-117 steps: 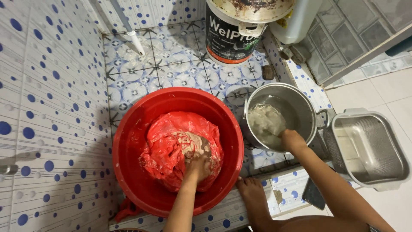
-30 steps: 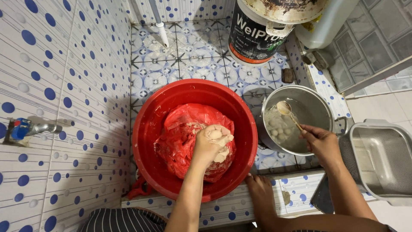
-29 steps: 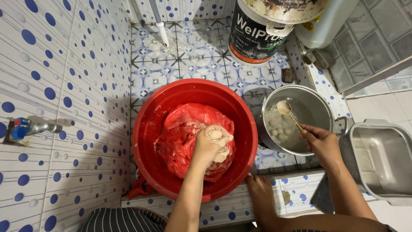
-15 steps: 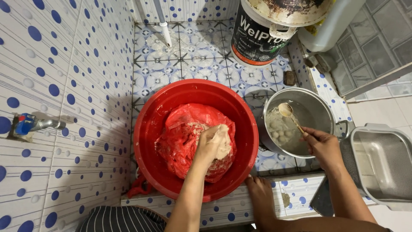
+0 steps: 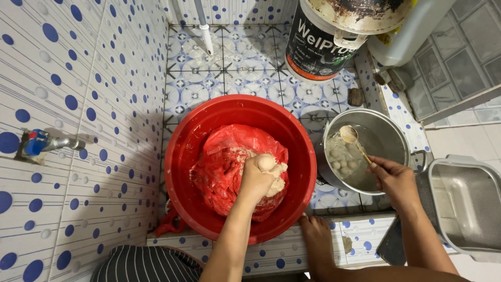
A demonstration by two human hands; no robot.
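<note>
My left hand (image 5: 257, 177) is clenched around pale paste over a red plastic bag (image 5: 224, 167), and a round ball of the paste bulges out of the top of the fist. The bag lies inside a big red basin (image 5: 182, 156). My right hand (image 5: 394, 180) grips the handle of a metal spoon (image 5: 350, 137), whose bowl holds a lump of paste above a steel pot (image 5: 389, 133). Several pale balls float in the pot's cloudy water.
A steel tray (image 5: 467, 206) stands at the right. A black-and-white bucket (image 5: 321, 44) and a white jug (image 5: 412, 31) stand behind the pot. A tap (image 5: 44, 142) juts from the dotted wall on the left. My bare foot (image 5: 318, 245) rests on the tiled ledge.
My left hand has squeezed a ball of paste up out of its fist. The spoon stays raised over the pot. The view has shifted slightly.
</note>
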